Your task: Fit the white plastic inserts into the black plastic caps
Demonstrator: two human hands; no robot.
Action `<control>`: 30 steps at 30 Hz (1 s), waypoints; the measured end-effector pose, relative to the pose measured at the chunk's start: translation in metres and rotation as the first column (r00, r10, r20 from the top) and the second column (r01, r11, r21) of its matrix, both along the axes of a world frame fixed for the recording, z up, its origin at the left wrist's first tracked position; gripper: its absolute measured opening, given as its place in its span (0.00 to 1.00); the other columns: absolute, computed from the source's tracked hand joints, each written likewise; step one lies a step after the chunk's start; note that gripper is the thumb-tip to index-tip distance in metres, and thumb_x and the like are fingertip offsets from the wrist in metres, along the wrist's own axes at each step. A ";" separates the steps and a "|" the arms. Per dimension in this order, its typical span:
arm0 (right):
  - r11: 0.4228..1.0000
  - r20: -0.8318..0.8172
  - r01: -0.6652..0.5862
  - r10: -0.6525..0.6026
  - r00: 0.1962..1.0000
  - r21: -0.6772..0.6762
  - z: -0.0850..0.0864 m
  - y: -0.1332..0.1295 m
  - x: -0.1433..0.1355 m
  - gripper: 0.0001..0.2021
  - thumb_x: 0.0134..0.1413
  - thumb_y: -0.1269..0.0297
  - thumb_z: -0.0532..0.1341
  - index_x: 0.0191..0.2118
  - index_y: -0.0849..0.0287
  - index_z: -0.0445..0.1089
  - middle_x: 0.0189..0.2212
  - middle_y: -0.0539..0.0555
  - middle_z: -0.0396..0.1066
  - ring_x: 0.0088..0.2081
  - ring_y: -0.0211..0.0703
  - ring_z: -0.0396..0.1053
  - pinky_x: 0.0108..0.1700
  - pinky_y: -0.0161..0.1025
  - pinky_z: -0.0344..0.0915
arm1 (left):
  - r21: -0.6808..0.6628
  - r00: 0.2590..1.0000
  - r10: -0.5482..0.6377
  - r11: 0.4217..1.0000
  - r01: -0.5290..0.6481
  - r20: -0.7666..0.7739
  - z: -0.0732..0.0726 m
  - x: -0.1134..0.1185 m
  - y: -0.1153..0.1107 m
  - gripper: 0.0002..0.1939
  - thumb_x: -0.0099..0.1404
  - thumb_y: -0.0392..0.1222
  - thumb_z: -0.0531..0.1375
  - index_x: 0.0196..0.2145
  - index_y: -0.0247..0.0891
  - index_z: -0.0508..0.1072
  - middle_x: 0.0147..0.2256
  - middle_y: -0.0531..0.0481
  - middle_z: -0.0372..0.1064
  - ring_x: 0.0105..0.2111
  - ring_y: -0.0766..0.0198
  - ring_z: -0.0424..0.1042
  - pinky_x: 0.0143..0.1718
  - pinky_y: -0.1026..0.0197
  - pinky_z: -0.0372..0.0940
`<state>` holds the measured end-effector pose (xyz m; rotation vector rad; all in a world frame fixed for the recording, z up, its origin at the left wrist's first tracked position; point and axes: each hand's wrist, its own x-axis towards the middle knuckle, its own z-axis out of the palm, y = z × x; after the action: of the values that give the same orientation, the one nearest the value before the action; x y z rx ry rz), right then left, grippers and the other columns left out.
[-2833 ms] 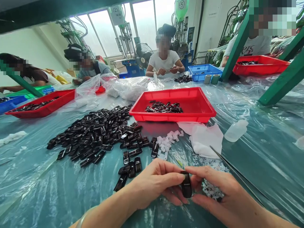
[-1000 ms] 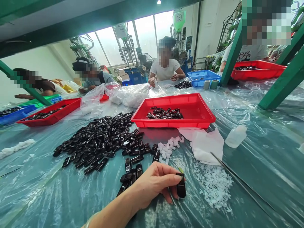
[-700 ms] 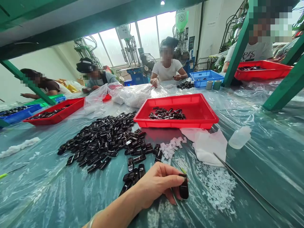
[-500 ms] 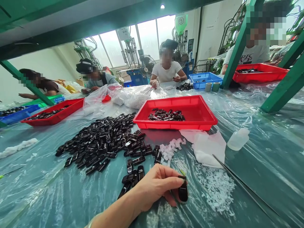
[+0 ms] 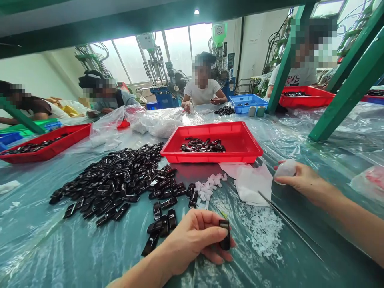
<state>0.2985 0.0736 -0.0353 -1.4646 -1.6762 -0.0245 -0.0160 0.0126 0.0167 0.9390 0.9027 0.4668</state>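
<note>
Between the thumb and fingers of my left hand is a small glossy black plastic part, held upright low over the table. My right hand is closed around a small translucent white bottle at the right. Left of my left hand lie several loose black parts, with a large pile of black parts behind them. White plastic pieces sit in a small heap ahead of my left hand. Small clear-white bits are scattered between my hands, beside long metal tweezers.
A red tray with black parts stands ahead, and a white cloth lies before it. Green metal posts rise at the right. Co-workers, including a person in a white shirt, sit across the plastic-covered table.
My right hand has come in from the right and taken hold of the bottle. My left hand still holds the black part. The view has shifted to the right.
</note>
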 end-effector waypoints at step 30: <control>0.900 0.498 -0.393 0.257 0.828 0.190 0.045 -0.093 -0.101 0.16 0.62 0.72 0.46 0.47 0.60 0.68 0.43 0.56 0.72 0.48 0.51 0.62 0.46 0.50 0.58 | -0.127 0.977 -0.215 0.969 0.213 0.000 -0.005 0.009 -0.013 0.11 0.46 0.40 0.67 0.28 0.30 0.78 0.21 0.49 0.70 0.20 0.71 0.69 0.21 0.73 0.64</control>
<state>0.1971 -0.0191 0.0096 -0.9770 -2.1911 -0.4426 -0.0069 -0.0005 0.0114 0.9121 0.8223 0.2161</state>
